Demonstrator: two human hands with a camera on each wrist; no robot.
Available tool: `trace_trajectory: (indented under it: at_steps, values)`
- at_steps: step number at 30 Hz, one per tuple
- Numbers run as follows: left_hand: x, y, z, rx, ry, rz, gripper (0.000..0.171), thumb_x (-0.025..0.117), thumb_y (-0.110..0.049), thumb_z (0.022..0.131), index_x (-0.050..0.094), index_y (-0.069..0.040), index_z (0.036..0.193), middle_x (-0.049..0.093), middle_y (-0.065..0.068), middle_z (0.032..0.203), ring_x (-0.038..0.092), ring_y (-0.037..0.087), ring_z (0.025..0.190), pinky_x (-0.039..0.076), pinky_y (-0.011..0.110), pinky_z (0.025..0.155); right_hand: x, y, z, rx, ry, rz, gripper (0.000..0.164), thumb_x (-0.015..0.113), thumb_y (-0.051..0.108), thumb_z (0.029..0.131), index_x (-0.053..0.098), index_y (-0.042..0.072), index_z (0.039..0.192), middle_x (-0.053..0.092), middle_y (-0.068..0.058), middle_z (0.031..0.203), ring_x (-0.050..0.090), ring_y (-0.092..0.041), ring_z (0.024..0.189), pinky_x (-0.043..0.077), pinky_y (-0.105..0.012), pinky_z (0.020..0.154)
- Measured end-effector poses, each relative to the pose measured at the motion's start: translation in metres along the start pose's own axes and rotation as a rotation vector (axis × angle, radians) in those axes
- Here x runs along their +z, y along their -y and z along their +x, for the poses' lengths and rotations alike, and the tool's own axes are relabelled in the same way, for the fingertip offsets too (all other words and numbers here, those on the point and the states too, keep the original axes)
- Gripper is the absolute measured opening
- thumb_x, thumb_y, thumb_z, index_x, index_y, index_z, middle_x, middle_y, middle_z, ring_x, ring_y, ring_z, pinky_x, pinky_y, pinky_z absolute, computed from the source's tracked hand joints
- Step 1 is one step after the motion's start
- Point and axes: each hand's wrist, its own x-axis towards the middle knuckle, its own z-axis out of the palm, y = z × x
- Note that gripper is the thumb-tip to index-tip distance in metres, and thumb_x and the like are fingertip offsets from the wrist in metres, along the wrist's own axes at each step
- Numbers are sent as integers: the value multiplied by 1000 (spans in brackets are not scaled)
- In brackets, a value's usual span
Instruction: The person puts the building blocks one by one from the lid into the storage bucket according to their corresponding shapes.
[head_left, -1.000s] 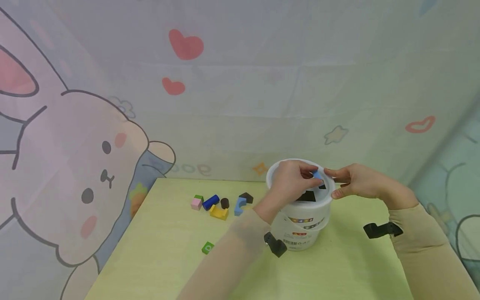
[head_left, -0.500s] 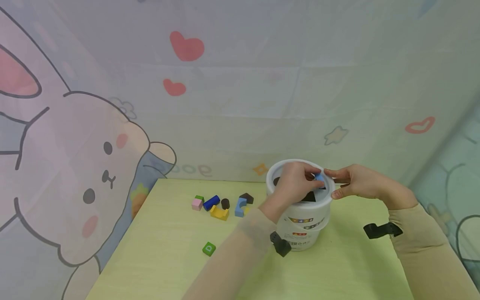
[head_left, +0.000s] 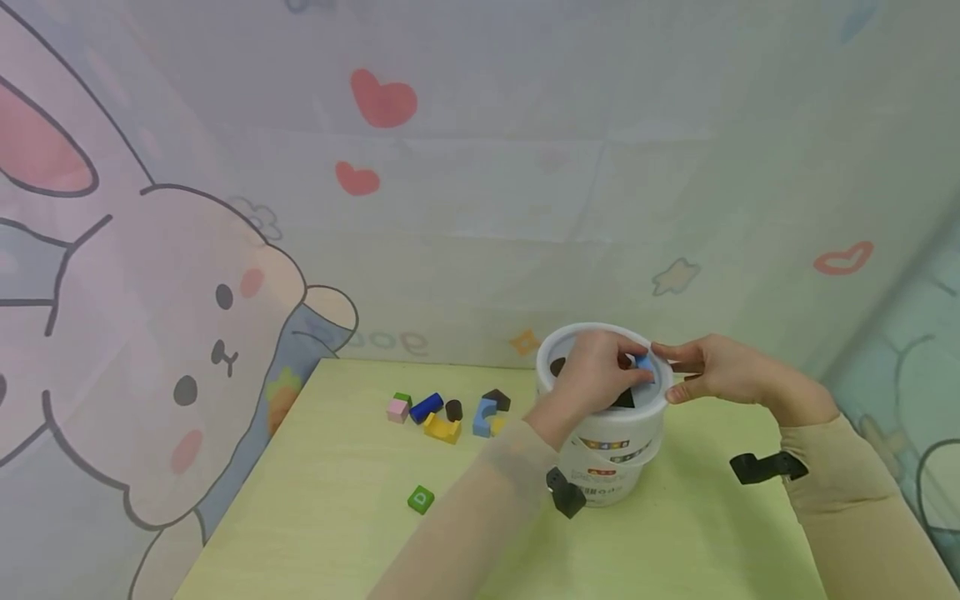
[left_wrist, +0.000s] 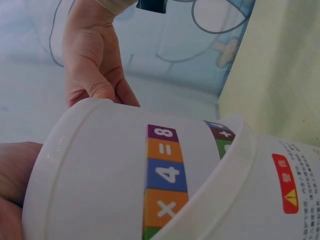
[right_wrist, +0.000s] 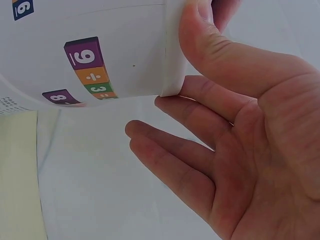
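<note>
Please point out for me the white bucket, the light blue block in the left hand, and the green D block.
White bucket (head_left: 606, 461): head view, its front wall.
Light blue block (head_left: 646, 365): head view, its exposed part.
Green D block (head_left: 421, 499): head view, its lettered face.

The bucket (left_wrist: 100, 175) at right was recorded as smooth, semi-gloss white plastic. The far backdrop (head_left: 562, 208) was seen as matt, lightly creased cloth. A smooth, low-sheen finish was noted on the tabletop (head_left: 322, 483); matt, wrinkled cloth was observed in the right sleeve (head_left: 847, 492).
</note>
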Motion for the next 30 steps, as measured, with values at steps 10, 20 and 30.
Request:
trace_trajectory:
  at_steps: [10,20,30]
  values:
    - [1,2,-1,-16,-22,-43,32,84,-26,97,82,-16,127,79,-5,119,71,3,101,53,12,77,0,-4,1,-8,-2,11,82,81,25,98,39,-7,160,38,-27,163,47,-53,143,50,-64,107]
    - [-1,2,-3,7,-34,-57,30,84,-26,97,82,-15,125,80,-4,117,73,5,101,52,10,76,0,-2,-1,-3,-1,22,82,81,25,98,39,-7,160,38,-28,163,46,-54,143,51,-63,107]
    - [-11,6,-14,125,-77,-232,29,79,-26,101,81,-9,125,79,-3,117,67,-7,90,55,11,78,1,2,-4,20,-14,7,84,82,30,97,40,-2,162,45,-27,159,49,-52,142,52,-63,106]
